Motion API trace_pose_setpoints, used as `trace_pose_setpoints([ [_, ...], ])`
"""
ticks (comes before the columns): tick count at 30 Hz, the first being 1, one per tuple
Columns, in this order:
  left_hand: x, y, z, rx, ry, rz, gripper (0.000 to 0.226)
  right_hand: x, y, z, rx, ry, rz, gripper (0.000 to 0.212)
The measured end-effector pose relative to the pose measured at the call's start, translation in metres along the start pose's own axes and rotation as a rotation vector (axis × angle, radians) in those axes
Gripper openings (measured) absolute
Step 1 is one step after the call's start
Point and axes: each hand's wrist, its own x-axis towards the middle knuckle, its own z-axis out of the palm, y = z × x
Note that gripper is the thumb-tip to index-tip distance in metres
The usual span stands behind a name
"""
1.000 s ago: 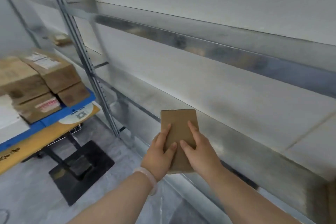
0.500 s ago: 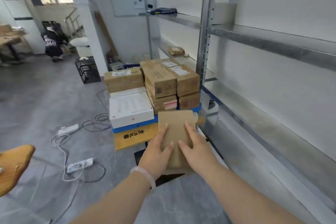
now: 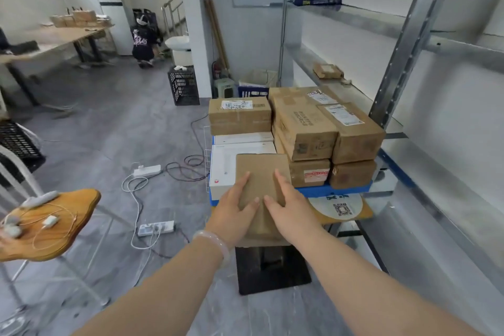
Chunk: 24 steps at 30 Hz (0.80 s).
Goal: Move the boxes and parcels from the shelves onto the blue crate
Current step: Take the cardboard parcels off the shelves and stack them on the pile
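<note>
A flat brown parcel [image 3: 261,188] is gripped between both hands in the foreground. The left hand [image 3: 231,215] is closed around its left edge, fingers laid over the top face, with a pale bracelet [image 3: 215,243] worn at the wrist. The right hand [image 3: 291,213] is closed on the right edge in the same manner. The parcel is held in the air, seen in front of the near edge of the blue crate [image 3: 335,189]; whether it touches the crate cannot be told. On the crate, a white box [image 3: 229,161] is stacked at the left, with a brown carton [image 3: 240,116] lying behind it on another white box. Larger cartons [image 3: 324,128] are piled at the right side. Beyond, on the metal shelf [image 3: 354,95] along the wall, one small parcel [image 3: 327,71] is left lying. A black crate [image 3: 184,84] is seen standing on the floor further back.
</note>
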Motion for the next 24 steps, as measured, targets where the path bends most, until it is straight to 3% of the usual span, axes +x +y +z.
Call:
trace_pose_setpoints([
  [11,0.149,0.004,-0.026,-0.016,0.098,-0.111,0.069,0.176,-0.030,-0.011,0.008,-0.162,-0.037,0.067],
  [18,0.225,-0.032,-0.062,-0.010,0.031,-0.210,0.079,0.253,-0.044,0.021,0.059,-0.259,0.040,0.072],
  [24,0.284,-0.062,-0.087,-0.050,-0.043,-0.224,0.089,0.304,-0.048,0.049,0.089,-0.230,0.117,0.075],
])
